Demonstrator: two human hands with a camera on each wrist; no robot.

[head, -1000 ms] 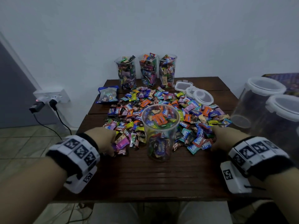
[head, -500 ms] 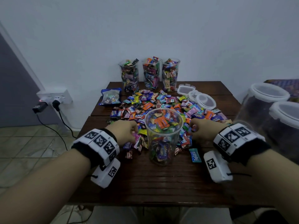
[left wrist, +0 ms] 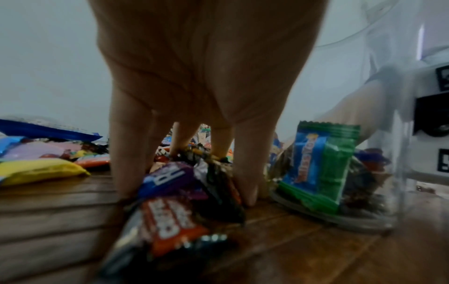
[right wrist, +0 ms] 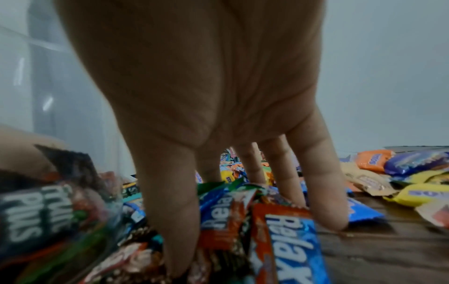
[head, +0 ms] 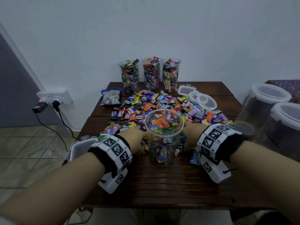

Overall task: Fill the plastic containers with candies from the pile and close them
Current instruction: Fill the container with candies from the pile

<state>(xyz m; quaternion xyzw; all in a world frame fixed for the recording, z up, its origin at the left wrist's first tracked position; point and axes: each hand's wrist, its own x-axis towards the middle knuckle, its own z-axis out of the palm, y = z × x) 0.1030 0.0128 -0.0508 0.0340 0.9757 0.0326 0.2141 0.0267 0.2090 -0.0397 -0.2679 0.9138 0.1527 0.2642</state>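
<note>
Your left hand (head: 137, 140) and right hand (head: 191, 137) each claw a clump of candies (left wrist: 184, 184) on the table, the open cup (head: 164, 137) upright between them, equally near both.

Landmark: open container (head: 164, 137), near front-centre of table (head: 162, 184). Candy pile (head: 162, 106) behind it & spilling to both sides. L hand (head: 135, 140) just left, R hand (head: 190, 137) just right, fingers in candies. Three filled containers (head: 150, 75) far behind, by wall. Loose lids (head: 198, 98) behind-right; candy bag (head: 111, 99) behind-left.
</note>
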